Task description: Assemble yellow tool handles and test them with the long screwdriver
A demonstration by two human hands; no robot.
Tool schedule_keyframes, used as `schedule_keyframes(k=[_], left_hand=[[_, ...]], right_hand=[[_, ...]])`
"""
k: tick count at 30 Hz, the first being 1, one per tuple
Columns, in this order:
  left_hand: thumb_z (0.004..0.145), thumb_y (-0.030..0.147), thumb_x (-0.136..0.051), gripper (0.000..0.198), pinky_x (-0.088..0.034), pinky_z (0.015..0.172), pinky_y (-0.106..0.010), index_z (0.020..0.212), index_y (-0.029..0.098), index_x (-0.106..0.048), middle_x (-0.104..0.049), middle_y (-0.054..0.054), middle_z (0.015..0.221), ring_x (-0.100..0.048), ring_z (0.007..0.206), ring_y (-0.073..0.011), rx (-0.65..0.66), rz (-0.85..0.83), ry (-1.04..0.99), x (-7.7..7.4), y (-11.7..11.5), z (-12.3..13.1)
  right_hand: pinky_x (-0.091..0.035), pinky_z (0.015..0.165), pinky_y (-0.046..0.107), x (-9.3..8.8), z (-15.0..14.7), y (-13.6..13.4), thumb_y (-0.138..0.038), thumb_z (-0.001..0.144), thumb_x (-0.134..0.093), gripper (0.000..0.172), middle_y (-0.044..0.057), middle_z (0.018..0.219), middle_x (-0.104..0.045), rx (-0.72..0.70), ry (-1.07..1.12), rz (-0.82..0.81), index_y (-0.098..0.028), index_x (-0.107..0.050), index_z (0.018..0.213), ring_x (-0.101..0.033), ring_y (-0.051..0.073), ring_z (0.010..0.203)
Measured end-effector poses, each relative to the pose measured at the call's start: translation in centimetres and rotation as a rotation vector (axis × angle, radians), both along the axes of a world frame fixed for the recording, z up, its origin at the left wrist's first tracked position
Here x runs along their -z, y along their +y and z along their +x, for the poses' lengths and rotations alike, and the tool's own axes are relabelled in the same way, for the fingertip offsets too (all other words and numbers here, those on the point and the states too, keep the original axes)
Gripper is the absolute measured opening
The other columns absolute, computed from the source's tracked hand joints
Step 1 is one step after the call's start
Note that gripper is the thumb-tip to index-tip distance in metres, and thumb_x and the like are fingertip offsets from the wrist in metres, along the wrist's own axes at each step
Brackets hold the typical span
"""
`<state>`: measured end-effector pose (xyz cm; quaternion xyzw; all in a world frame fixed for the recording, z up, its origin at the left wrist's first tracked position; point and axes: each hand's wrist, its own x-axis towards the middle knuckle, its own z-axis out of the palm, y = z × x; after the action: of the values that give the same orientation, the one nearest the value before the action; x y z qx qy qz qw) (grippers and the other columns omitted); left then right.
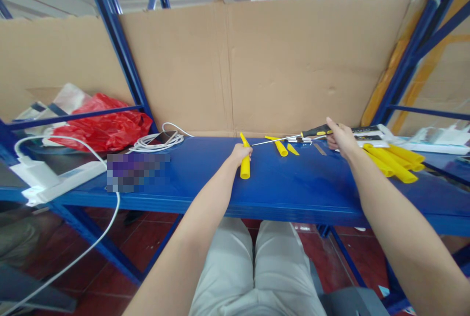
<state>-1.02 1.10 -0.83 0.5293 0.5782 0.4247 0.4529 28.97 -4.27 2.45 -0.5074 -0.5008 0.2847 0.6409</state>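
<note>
My left hand is wrapped round a yellow tapered plastic tube that stands out above and below the fingers, over the blue bench. My right hand grips a screwdriver by its black and yellow handle. Its long thin shaft points left, and the tip ends close beside the held tube at my left fingers; I cannot tell whether they touch. Between the hands lie another yellow tube, a small pointed yellow piece and a flat brownish strip.
Several yellow tubes are heaped on the right of the blue bench. A cardboard sheet walls the back. Leftward are a coiled white cable, a red plastic bag, a power strip and a blurred purple patch.
</note>
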Motion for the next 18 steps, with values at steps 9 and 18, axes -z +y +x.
schedule_keyframes(k=[9, 18], left_hand=[[0.069, -0.007, -0.057, 0.025, -0.043, 0.048, -0.023, 0.059, 0.015, -0.052, -0.044, 0.005, 0.041, -0.044, 0.037, -0.0097, 0.002, 0.006, 0.007, -0.07, -0.13, -0.01], [0.071, -0.006, -0.056, 0.021, -0.042, 0.046, -0.022, 0.064, 0.014, -0.056, -0.043, 0.005, 0.04, -0.043, 0.037, -0.0096, -0.002, -0.004, -0.002, -0.22, -0.28, 0.09]], right_hand=[[-0.023, 0.029, 0.021, -0.6, -0.82, -0.61, -0.048, 0.075, -0.07, 0.035, -0.005, 0.051, -0.045, -0.008, 0.07, -0.001, -0.025, -0.044, 0.077, -0.038, 0.01, 0.034], [-0.025, 0.03, 0.02, -0.39, -0.18, 0.03, -0.041, 0.076, -0.065, 0.027, -0.005, 0.05, -0.045, -0.047, 0.095, -0.032, -0.025, -0.044, 0.079, -0.037, 0.01, 0.036]])
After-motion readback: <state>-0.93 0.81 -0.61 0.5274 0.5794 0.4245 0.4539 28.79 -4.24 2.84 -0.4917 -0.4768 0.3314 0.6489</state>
